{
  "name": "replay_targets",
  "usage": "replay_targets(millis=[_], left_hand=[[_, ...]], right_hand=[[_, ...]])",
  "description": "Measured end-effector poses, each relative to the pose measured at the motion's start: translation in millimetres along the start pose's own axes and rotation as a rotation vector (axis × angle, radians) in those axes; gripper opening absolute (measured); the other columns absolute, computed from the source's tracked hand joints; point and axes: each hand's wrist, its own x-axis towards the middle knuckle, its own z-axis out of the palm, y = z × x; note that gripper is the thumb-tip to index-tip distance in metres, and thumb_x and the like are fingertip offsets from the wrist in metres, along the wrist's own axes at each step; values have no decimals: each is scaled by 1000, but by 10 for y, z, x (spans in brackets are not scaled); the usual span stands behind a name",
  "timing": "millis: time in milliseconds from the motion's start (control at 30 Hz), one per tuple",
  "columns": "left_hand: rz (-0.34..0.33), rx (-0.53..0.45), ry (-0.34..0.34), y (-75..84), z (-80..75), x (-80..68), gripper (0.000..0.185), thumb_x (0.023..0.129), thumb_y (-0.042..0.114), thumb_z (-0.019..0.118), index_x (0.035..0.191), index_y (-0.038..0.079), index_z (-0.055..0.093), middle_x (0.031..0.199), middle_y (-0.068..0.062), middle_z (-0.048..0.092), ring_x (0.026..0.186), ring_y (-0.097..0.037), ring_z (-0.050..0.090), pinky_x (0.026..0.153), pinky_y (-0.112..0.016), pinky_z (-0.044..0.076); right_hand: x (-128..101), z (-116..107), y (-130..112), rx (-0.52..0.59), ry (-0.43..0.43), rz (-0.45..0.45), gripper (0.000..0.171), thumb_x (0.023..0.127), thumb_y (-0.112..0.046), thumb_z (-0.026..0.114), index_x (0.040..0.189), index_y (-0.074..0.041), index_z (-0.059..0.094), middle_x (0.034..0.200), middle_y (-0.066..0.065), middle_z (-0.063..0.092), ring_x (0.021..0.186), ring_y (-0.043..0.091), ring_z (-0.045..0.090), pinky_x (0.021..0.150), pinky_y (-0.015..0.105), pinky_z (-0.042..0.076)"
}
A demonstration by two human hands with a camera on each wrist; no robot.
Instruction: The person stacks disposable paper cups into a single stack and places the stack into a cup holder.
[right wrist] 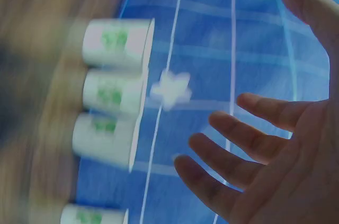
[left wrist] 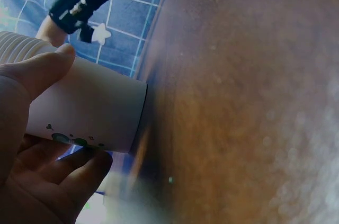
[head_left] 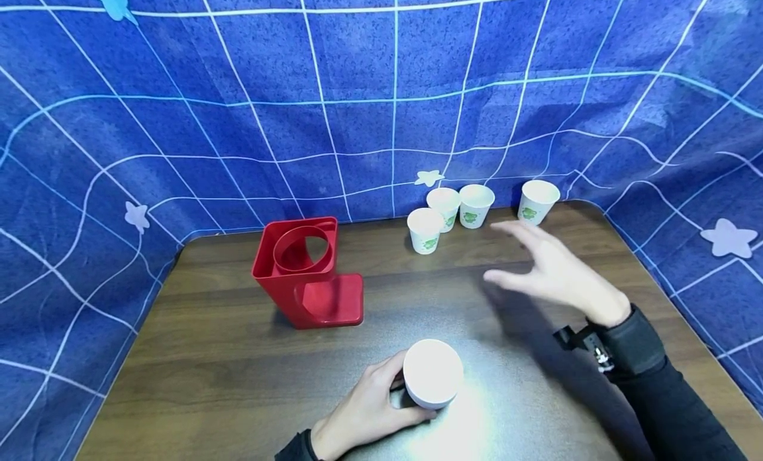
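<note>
held stack of nested white paper cups [head_left: 433,373]: light, thin-walled, easy to dent

at the left of the brown wood-grain tabletop [head_left: 203,361] stands a red, glossy plastic holder [head_left: 289,292], its open top set round a ring, its flat foot pointing right.

next, nearer the person, the left hand [head_left: 366,405] pinches the stack, thumb on one side of the wall and fingers on the other. the stack is upright, ridged rims uppermost; whether its base touches the tabletop i cannot tell. it should weigh little, and be stiffer than one cup because the walls nest. the paper is probably smooth and would buckle under a hard squeeze, so a gentle grip round the side, just below the rims, seems best.

further right, by the blue cloth backdrop [head_left: 357,77] with pale lines, three single white paper cups with green prints [head_left: 426,232] stand upright close together. a fourth matching cup [head_left: 534,208] stands apart from them; singly, each should dent or tip easily. just on the near side of it the right hand [head_left: 551,272] hovers, fingers extended and thumb well apart, holding nothing.
</note>
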Motion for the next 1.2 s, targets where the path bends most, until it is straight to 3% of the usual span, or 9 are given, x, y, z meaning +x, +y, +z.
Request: replay_targets(millis=[300, 533, 900, 1200], left_hand=[[2, -4, -4, 1, -4, -6, 76, 81, 30, 90, 146, 21, 51, 135, 1, 66, 121, -12, 66, 99, -27, 58], [10, -11, -4, -4, -5, -8, 74, 82, 30, 89, 145, 20, 52, 135, 0, 67, 120, -12, 67, 99, -26, 58], [16, -7, -4, -2, -3, -2, 76, 82, 29, 89, 146, 21, 50, 136, 1, 66, 121, -13, 67, 100, -29, 58], [28, -9, 3, -14, 9, -2, 74, 82, 30, 89, 145, 22, 51, 135, 2, 66, 120, -12, 67, 99, -28, 58]], right_hand=[[174, -298, 636, -34, 178, 194, 79, 85, -39, 83, 147, -1, 51, 140, 30, 53, 128, 47, 50, 106, 63, 40], [269, -404, 1061, -54, 234, 303, 86, 89, -45, 75, 149, 8, 43, 143, 36, 49, 135, 53, 42, 112, 67, 33], [521, -323, 1439, -41, 205, 427, 98, 91, -50, 71, 153, 14, 29, 148, 42, 40, 139, 58, 36, 116, 68, 30], [701, -202, 1585, -28, 143, 522, 109, 91, -58, 67, 156, 14, 17, 151, 46, 30, 141, 61, 31, 117, 69, 28]])
